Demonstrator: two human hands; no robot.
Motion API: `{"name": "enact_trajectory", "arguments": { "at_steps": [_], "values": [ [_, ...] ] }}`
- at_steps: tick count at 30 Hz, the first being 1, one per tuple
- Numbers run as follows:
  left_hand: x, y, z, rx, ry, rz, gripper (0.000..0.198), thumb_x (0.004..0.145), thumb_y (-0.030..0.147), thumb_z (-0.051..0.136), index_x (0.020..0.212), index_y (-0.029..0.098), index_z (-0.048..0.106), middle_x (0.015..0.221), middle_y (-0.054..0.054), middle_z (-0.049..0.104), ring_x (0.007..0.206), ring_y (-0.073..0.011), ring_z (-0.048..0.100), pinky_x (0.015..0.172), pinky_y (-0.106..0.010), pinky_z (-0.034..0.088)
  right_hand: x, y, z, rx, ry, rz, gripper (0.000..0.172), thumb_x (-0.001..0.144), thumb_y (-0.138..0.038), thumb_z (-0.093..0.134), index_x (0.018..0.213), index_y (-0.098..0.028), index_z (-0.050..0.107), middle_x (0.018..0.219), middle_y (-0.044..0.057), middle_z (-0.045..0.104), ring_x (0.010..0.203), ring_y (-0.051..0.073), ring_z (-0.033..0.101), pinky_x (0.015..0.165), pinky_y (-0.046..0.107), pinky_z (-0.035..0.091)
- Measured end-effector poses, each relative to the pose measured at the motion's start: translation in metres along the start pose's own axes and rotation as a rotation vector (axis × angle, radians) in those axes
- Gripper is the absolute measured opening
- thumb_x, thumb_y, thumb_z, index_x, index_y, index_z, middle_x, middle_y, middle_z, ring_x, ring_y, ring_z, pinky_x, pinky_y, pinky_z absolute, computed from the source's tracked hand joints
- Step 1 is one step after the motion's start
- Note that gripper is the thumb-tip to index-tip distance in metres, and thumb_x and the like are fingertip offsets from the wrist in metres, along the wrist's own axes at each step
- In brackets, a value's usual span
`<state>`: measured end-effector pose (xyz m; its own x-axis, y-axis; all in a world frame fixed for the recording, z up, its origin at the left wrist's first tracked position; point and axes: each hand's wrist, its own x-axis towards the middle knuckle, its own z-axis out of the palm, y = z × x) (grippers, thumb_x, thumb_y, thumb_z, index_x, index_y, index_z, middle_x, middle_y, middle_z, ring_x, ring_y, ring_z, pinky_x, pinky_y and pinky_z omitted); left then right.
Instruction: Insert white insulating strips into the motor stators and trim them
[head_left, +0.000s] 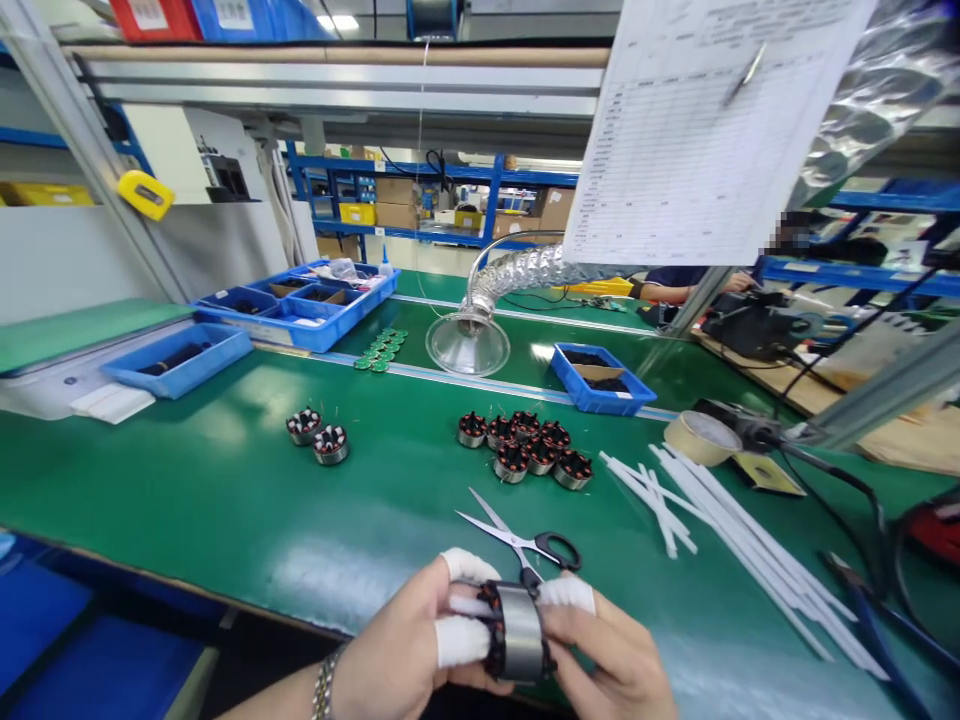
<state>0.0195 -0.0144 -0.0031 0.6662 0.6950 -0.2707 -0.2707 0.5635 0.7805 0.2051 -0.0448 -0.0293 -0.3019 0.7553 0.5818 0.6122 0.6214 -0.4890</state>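
Both hands are on a silver-banded core (523,632), left hand (397,640) pinching its left side, right hand (615,650) on the other. Got white wraps (461,641) on some fingertips, plus a metal-link band (324,685) on the left wrist. Scissors (516,541) lie just beyond, blades spread. 2 smaller cores (331,447) sit off left on the green bench (225,490), with a tight cluster of similar ones further right, near some loose white tubes (765,560). Behind those: a blue bin (611,402), a clear funnel hood (466,345) on a foil hose (525,270), and little round green boards (380,366) bunched up. Printed sheet (675,150) hangs up top.
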Motion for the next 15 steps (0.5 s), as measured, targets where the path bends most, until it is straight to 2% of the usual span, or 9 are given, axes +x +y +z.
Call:
{"name": "enact_trajectory", "arguments": {
  "at_steps": [5,10,15],
  "values": [
    [0.0005,-0.0016,0.0044,0.229,0.085,-0.013,0.025,0.067,0.014,0.056,0.088,0.016,0.043,0.083,-0.003,0.056,0.073,-0.0155,0.058,0.068,-0.034,0.045,-0.0042,0.0034,0.0024,0.037,-0.042,-0.016,0.019,0.075,-0.005,0.048,0.078,-0.019,0.060,0.067,0.004,0.059,0.061,0.014,0.056,0.054,0.023,0.046],
    [-0.0010,0.0028,0.0067,0.283,0.100,-0.025,0.027,0.063,0.016,0.056,0.087,0.016,0.042,0.084,-0.003,0.054,0.072,-0.0154,0.056,0.067,-0.033,0.044,-0.0021,0.0015,0.0019,0.095,-0.094,0.000,0.023,0.077,-0.004,0.047,0.081,-0.020,0.062,0.069,0.004,0.060,0.063,0.014,0.058,0.055,0.023,0.047],
    [0.0020,-0.0023,0.0029,0.313,0.124,0.022,0.022,0.063,0.014,0.051,0.083,0.016,0.044,0.076,0.000,0.054,0.066,-0.0125,0.053,0.063,-0.029,0.043,-0.0030,-0.0022,0.0019,-0.071,-0.031,-0.056,0.019,0.078,-0.008,0.047,0.076,-0.019,0.062,0.065,0.005,0.059,0.060,0.014,0.059,0.052,0.021,0.049]
  ]
}}
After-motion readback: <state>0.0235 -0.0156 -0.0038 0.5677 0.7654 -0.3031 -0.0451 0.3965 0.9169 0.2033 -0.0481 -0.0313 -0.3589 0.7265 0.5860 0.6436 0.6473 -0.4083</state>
